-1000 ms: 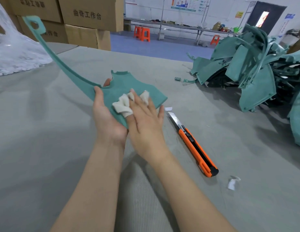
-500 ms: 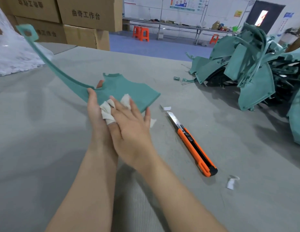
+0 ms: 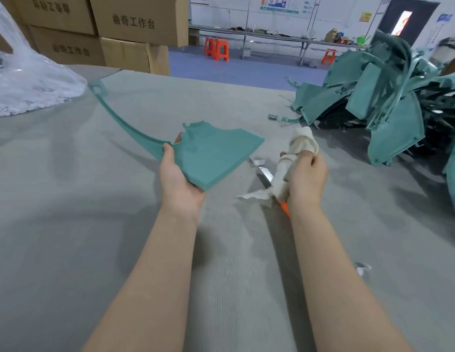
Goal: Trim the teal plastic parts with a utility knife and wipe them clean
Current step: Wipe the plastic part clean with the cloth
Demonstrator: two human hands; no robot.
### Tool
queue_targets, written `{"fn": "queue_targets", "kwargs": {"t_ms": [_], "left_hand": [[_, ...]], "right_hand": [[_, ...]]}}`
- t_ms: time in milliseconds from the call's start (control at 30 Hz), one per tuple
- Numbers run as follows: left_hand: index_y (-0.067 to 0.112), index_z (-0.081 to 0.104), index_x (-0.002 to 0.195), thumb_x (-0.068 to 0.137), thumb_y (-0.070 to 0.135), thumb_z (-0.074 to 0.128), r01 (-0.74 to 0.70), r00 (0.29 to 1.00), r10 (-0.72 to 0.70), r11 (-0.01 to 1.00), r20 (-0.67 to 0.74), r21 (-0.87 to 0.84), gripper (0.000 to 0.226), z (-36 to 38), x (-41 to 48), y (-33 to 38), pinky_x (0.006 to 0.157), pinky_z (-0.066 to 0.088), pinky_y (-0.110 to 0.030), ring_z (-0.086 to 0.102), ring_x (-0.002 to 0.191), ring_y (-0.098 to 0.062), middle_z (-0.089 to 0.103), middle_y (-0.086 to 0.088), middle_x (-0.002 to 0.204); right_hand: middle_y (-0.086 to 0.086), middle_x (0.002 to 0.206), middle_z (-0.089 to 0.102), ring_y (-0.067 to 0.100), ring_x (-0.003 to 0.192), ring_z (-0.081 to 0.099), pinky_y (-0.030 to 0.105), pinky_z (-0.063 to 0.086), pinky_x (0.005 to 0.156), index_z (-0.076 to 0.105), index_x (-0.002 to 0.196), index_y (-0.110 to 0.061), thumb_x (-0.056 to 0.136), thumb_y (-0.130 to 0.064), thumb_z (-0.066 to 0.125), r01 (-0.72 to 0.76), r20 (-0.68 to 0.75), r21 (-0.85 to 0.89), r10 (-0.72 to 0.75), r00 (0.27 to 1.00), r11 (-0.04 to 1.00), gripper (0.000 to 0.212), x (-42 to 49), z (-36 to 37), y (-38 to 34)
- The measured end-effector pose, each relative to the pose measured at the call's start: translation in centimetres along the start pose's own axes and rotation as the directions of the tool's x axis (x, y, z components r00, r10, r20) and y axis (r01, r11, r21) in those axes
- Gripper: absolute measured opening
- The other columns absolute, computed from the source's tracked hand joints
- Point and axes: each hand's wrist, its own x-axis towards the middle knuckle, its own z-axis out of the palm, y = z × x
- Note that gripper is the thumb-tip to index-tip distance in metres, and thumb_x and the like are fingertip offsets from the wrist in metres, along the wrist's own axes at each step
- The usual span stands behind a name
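My left hand (image 3: 179, 177) holds a flat teal plastic part (image 3: 211, 154) from below, thumb on its near-left edge. A long thin curved arm of the part reaches back left to a small loop. My right hand (image 3: 306, 177) grips a white cloth (image 3: 296, 153) to the right of the part, apart from it. One cloth end trails down onto the table. The orange utility knife (image 3: 267, 177) lies on the grey table under my right hand, blade out toward the far left; most of its handle is hidden by my hand and arm.
A heap of teal plastic parts (image 3: 389, 102) fills the far right of the grey felt-covered table (image 3: 94, 224). A clear plastic bag (image 3: 26, 82) sits far left, with stacked cardboard boxes (image 3: 119, 29) behind. Small white scraps (image 3: 362, 269) lie near my right forearm.
My right hand lifted the cloth off the teal part and moved right, over the knife. The left hand lowered and tilted the part flatter.
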Motion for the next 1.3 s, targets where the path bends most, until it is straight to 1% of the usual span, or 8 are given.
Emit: {"fn": "queue_targets", "kwargs": {"t_ms": [133,300,533,700,833,1067,1167,1300], "left_hand": [[0.023,0.061,0.097,0.104,0.04,0.031,0.008,1.0,-0.008,1.0,-0.017,0.002,0.035,-0.1,0.1,-0.3,0.069,0.06,-0.033,0.072,0.081,-0.017,0.075,0.0,0.088],[0.023,0.059,0.112,0.105,0.041,0.027,-0.011,0.999,0.011,1.0,-0.035,0.001,0.037,-0.2,0.7,-0.2,0.085,0.055,-0.038,0.069,0.097,-0.02,0.07,-0.004,0.112],[0.013,0.066,0.111,0.095,0.057,0.041,0.102,0.994,-0.095,0.985,-0.055,0.139,0.054,0.5,-0.1,-0.6,0.061,0.059,-0.031,0.073,0.083,-0.021,0.074,-0.008,0.1],[0.009,0.063,0.123,0.092,0.04,0.061,0.135,0.989,-0.113,0.956,-0.096,0.262,0.044,0.5,-0.5,-1.1,0.093,0.053,-0.042,0.068,0.104,-0.027,0.069,-0.011,0.115],[0.009,0.067,0.112,0.092,0.034,0.062,0.084,0.99,-0.046,0.95,-0.131,0.3,0.032,0.6,-0.5,-1.7,0.081,0.057,-0.039,0.072,0.092,-0.025,0.073,-0.01,0.104],[0.002,0.059,0.125,0.095,0.011,0.055,0.155,0.986,-0.164,0.962,0.025,0.224,0.031,1.4,-0.9,-1.8,0.087,0.056,-0.035,0.066,0.105,-0.024,0.067,-0.014,0.119],[0.005,0.062,0.117,0.094,0.008,0.056,0.2,0.969,-0.233,0.935,0.084,0.294,0.024,1.9,-1.6,-2.3,0.083,0.057,-0.031,0.069,0.099,-0.019,0.069,-0.01,0.115],[0.006,0.06,0.124,0.094,0.009,0.056,0.237,0.947,-0.297,0.901,0.119,0.364,0.03,2.2,-2.1,-2.7,0.089,0.055,-0.034,0.065,0.11,-0.021,0.067,-0.01,0.12]], "right_hand": [[0.01,0.101,0.07,0.022,0.088,0.069,0.029,0.057,0.072,0.059,0.114,-0.012,0.094,-0.016,0.043,-0.189,0.045,0.166,0.184,0.982,0.968,0.026,0.3,-0.2,-0.6],[0.008,0.084,0.069,0.017,0.066,0.068,0.028,0.054,0.066,0.064,0.097,-0.004,0.098,-0.017,0.046,-0.467,0.305,0.461,0.359,0.882,0.755,0.022,-1.1,0.4,-0.9],[0.003,0.09,0.072,0.013,0.078,0.07,0.029,0.058,0.075,0.065,0.094,-0.014,0.102,-0.026,0.046,-0.446,0.677,0.029,0.311,0.667,0.894,0.024,-4.9,2.7,-1.7],[0.002,0.131,0.061,0.019,0.123,0.056,0.042,0.042,0.109,0.056,0.131,-0.015,0.102,-0.043,0.041,-0.188,0.58,-0.146,0.238,0.779,0.971,0.043,-5.9,3.5,-1.3],[0.002,0.139,0.055,0.018,0.128,0.051,0.039,0.038,0.112,0.047,0.141,-0.014,0.104,-0.037,0.038,-0.173,0.565,-0.144,0.224,0.794,0.974,0.045,-6.1,3.7,-0.8],[-0.004,0.081,0.056,0.013,0.076,0.054,0.011,0.038,0.061,0.05,0.08,-0.022,0.105,-0.027,0.035,-0.026,0.212,-0.034,0.033,0.977,0.999,0.029,-4.8,3.3,-0.9],[-0.002,0.082,0.06,0.022,0.085,0.061,0.025,0.049,0.08,0.051,0.079,-0.021,0.104,-0.028,0.037,-0.069,0.07,0.128,0.06,0.996,0.989,0.029,-3.1,2.0,-1.0],[0.0,0.079,0.063,0.027,0.083,0.065,0.038,0.054,0.077,0.052,0.078,-0.022,0.102,-0.036,0.041,-0.135,-0.025,0.263,0.147,0.989,0.955,0.03,-1.5,0.9,-0.8]]}}
